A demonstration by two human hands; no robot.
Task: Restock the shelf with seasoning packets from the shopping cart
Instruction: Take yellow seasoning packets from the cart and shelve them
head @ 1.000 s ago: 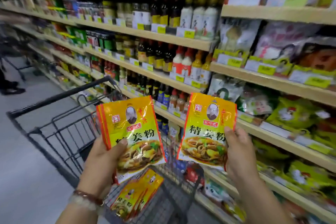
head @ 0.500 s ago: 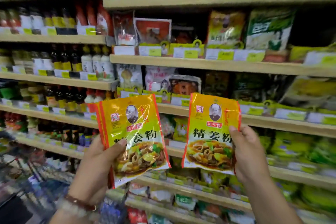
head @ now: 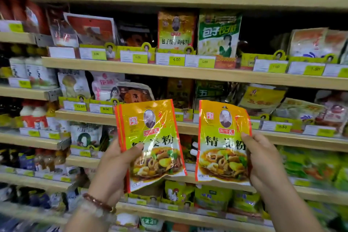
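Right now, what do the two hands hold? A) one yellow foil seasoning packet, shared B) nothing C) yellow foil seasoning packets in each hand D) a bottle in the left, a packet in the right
C: the left hand grips a stack of yellow foil seasoning packets, and the right hand grips another yellow packet, apart from the first.

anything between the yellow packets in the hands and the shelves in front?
Nothing visible. The left hand holds a small stack of yellow packets, and the right hand holds another yellow packet, both up in open air before the shelves. Those shelves look mostly stocked; which slot is theirs I cannot tell.
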